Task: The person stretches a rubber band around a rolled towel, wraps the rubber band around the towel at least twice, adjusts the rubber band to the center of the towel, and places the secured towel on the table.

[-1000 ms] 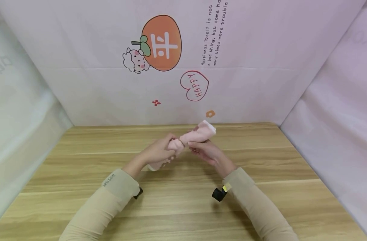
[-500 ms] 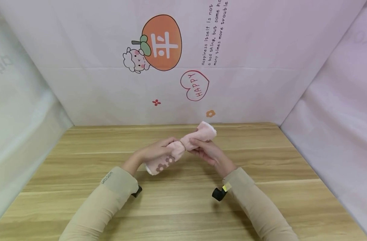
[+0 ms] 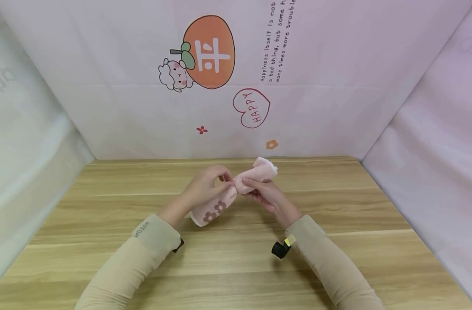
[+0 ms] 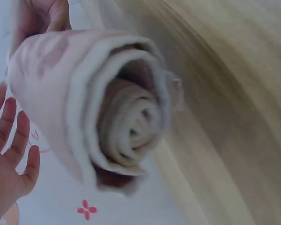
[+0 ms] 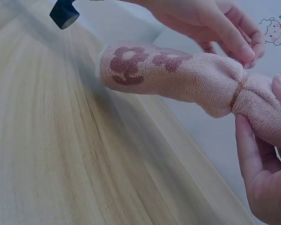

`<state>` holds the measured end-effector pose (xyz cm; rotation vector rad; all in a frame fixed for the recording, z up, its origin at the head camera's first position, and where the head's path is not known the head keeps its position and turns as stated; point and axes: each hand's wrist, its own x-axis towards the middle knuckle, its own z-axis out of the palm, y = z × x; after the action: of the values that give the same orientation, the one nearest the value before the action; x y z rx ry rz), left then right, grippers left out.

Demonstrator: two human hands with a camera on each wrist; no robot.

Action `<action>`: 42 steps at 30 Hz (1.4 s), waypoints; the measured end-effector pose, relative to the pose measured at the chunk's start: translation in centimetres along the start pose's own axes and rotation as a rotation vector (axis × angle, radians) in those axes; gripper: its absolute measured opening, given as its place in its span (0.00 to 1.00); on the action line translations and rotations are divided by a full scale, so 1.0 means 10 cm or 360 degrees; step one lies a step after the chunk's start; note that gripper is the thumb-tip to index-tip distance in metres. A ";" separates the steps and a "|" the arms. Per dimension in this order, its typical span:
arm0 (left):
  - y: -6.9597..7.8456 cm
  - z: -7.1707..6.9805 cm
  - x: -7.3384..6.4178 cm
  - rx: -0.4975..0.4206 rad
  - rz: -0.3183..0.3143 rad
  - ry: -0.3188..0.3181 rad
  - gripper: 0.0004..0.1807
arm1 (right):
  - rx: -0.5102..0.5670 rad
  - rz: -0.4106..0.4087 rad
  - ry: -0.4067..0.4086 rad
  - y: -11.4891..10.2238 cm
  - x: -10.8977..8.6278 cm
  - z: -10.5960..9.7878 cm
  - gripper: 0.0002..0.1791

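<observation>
A pink towel (image 3: 215,207) with brown flower prints is rolled up, cinched at its middle by a thin brownish band (image 5: 238,92). It is held slantwise above the table. My right hand (image 3: 270,196) grips the roll just right of the band, thumb on top and fingers beneath. At the cinched spot, my left hand (image 3: 207,185) brings thumb and index fingertips together on the band, as the right wrist view also shows. The other left fingers are spread off the towel (image 4: 47,89) in the left wrist view, where the roll's spiral end faces the camera.
Under both hands lies a wood-grain table (image 3: 236,271). White printed cloth (image 3: 317,86) forms the back wall, with more cloth at both sides. A black wrist camera (image 3: 280,249) sits below the right cuff.
My left hand has released the towel's left half, and its fingertips have come to the band. That half, with its flower prints, is now uncovered. The right hand keeps its grip, its thumb slightly shifted.
</observation>
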<state>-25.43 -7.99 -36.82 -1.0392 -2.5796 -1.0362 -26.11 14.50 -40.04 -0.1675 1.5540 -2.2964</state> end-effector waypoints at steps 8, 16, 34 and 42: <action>0.13 -0.01 0.03 0.0501 0.0264 -0.0060 0.03 | -0.0012 0.0008 0.0003 -0.01 0.00 0.00 0.08; 0.20 -0.05 0.05 0.0656 0.0276 -0.0192 0.02 | -0.0069 0.0017 0.0029 -0.03 -0.01 0.01 0.02; 0.26 -0.07 0.07 0.0719 0.0279 -0.0339 0.04 | -0.0151 0.0042 0.0018 -0.04 -0.05 -0.03 0.01; 0.24 -0.07 0.02 0.0633 0.0169 -0.0454 0.06 | -0.0147 0.0083 0.0056 -0.05 -0.08 0.02 0.03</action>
<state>-24.03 -7.08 -34.92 -1.2662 -2.7463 -0.3435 -25.45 14.81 -39.41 -0.1097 1.6629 -2.2008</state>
